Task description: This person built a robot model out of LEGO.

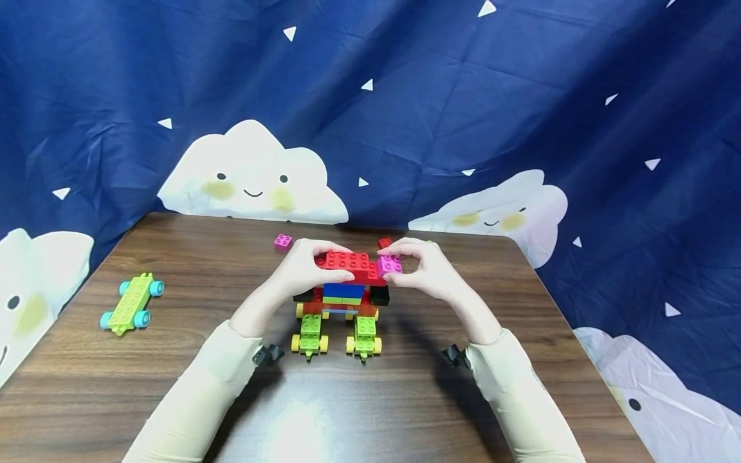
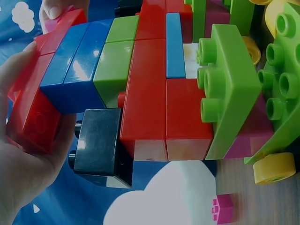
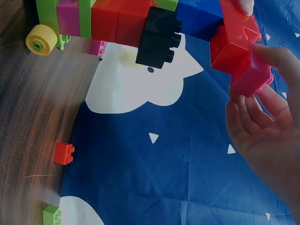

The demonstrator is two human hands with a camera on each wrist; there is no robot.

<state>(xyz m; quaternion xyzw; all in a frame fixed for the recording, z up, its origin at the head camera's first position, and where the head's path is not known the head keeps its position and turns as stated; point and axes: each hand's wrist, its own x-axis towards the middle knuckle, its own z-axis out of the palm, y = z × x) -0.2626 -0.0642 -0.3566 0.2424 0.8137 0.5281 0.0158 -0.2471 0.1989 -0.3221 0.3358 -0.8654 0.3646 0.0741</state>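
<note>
A toy-brick build stands on the table, carried on green wheeled bases [image 1: 365, 329] with yellow wheels. Its middle stacks red bricks [image 2: 147, 89], lime bricks and blue bricks [image 1: 343, 292], with a black brick [image 2: 97, 140] jutting from each side. Red bricks [image 1: 347, 260] form the top row. My left hand [image 1: 302, 265] grips the left end of that row, thumb in front and fingers behind. At the row's right end, a pink brick [image 1: 390, 265] is pinched between the thumb and fingers of my right hand [image 1: 427, 269]. In the right wrist view it sits against the red brick.
A lime wheeled base [image 1: 132, 302] with blue wheels lies at the table's left. Behind the build are a loose pink brick [image 1: 283, 242], a small red brick [image 1: 384, 243] and a green brick [image 3: 51, 215]. A blue cloud-patterned cloth [image 1: 393, 116] hangs along the table's back edge.
</note>
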